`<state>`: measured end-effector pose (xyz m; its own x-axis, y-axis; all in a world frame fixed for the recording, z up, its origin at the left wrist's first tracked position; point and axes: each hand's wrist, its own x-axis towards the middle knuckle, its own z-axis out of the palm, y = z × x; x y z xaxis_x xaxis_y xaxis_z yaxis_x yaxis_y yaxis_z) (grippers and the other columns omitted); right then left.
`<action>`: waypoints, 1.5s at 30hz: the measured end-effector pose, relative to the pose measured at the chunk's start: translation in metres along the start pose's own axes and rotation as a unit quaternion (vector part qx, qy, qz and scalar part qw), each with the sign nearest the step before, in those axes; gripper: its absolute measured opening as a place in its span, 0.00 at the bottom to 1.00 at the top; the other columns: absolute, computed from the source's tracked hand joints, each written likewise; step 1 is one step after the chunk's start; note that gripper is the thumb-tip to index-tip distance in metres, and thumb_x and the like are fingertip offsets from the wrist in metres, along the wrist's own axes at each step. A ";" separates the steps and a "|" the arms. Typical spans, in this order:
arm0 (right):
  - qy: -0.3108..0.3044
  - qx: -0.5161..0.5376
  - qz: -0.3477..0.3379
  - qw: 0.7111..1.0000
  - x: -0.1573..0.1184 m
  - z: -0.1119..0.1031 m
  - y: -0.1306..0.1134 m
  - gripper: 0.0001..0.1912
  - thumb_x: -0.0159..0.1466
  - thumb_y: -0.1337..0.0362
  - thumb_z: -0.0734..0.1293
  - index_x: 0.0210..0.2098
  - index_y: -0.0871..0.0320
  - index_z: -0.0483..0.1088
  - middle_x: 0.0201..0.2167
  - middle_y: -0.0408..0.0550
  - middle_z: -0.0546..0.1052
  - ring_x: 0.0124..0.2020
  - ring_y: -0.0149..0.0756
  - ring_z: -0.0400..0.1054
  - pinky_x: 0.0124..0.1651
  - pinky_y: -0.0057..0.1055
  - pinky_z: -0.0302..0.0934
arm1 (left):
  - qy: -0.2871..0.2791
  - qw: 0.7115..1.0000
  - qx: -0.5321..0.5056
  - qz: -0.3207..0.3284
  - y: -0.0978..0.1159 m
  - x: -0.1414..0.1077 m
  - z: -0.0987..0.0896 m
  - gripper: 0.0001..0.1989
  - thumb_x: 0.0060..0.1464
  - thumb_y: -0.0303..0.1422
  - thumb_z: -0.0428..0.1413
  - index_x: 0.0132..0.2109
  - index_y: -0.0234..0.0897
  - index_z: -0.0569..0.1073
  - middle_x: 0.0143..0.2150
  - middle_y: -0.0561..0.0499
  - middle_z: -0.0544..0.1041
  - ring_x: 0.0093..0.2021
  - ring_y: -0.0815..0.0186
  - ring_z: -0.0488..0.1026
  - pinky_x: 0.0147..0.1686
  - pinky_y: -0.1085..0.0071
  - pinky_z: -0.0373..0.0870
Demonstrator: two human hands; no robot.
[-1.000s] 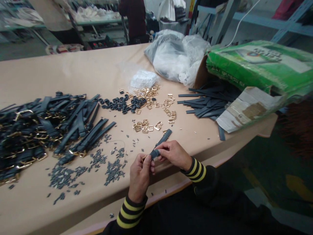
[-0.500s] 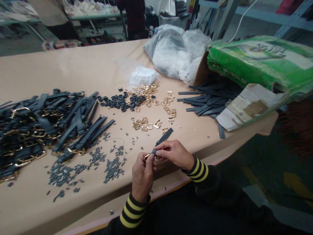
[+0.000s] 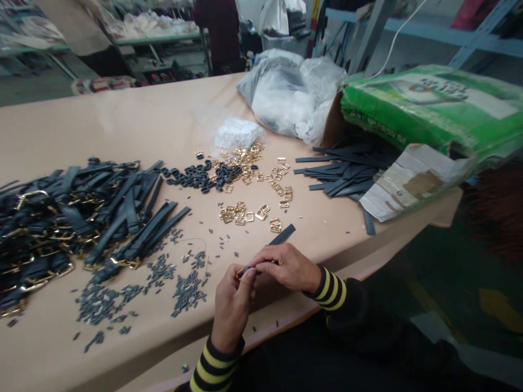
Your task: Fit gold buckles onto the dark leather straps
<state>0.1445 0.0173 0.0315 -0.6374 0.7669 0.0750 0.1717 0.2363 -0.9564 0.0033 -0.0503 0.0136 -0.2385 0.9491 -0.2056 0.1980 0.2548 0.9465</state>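
Both my hands meet over the near edge of the table around one dark strap (image 3: 283,234), whose free end sticks out up and to the right. My left hand (image 3: 233,299) pinches its lower end, where a bit of gold buckle shows between thumb and fingers. With bent fingers, my right hand (image 3: 288,267) grips the strap just beside it and hides its middle. Loose gold buckles (image 3: 237,213) lie beyond my hands. Small dark pieces (image 3: 188,291) are scattered left of my left hand.
Finished-looking buckled straps (image 3: 81,218) pile up at the left. Dark loops (image 3: 200,175) lie mid-table near a clear plastic bag (image 3: 237,133). Plain straps (image 3: 343,171) spill from a green box (image 3: 429,109) at the right, beside a large plastic bag (image 3: 286,92). People stand behind the table.
My right hand has slid over the strap towards my left hand and now covers more of it. My left hand has shifted slightly down and left, still holding the buckle end.
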 end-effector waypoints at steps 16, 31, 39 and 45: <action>-0.288 -0.293 0.068 0.909 0.053 -0.049 -0.008 0.14 0.59 0.58 0.63 0.28 0.63 0.72 0.21 0.48 0.74 0.22 0.29 0.66 0.27 0.24 0.55 | -0.051 0.991 -0.093 -0.082 -0.002 0.023 -0.028 0.14 0.48 0.42 0.56 0.29 0.35 0.65 0.19 0.56 0.69 0.16 0.76 0.62 0.15 0.80 0.57; -0.352 -0.064 0.079 0.930 0.043 -0.030 -0.001 0.12 0.62 0.73 0.55 0.25 0.65 0.65 0.18 0.40 0.66 0.19 0.22 0.57 0.26 0.20 0.54 | -0.019 0.999 0.036 -0.013 0.001 0.025 -0.019 0.10 0.49 0.39 0.54 0.26 0.37 0.66 0.11 0.59 0.65 0.11 0.72 0.61 0.15 0.77 0.57; -0.352 0.026 0.154 0.923 0.036 -0.029 0.002 0.14 0.65 0.69 0.53 0.24 0.62 0.60 0.16 0.37 0.64 0.15 0.20 0.56 0.22 0.19 0.52 | -0.069 0.997 0.042 -0.009 0.001 0.025 -0.020 0.10 0.48 0.39 0.54 0.26 0.38 0.64 0.11 0.60 0.63 0.12 0.74 0.58 0.14 0.78 0.54; -0.270 -0.029 0.071 0.960 0.031 -0.021 0.011 0.13 0.63 0.64 0.58 0.24 0.64 0.64 0.16 0.36 0.59 0.18 0.21 0.51 0.22 0.20 0.47 | -0.114 0.993 0.032 -0.010 0.009 0.024 -0.022 0.11 0.50 0.40 0.52 0.26 0.39 0.63 0.12 0.59 0.63 0.13 0.73 0.59 0.16 0.77 0.57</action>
<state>0.1429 0.0559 0.0296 -0.8986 0.3754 -0.2269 0.3169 0.1980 -0.9276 -0.0216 -0.0291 0.0231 -0.0224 0.9592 -0.2819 0.2566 0.2780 0.9257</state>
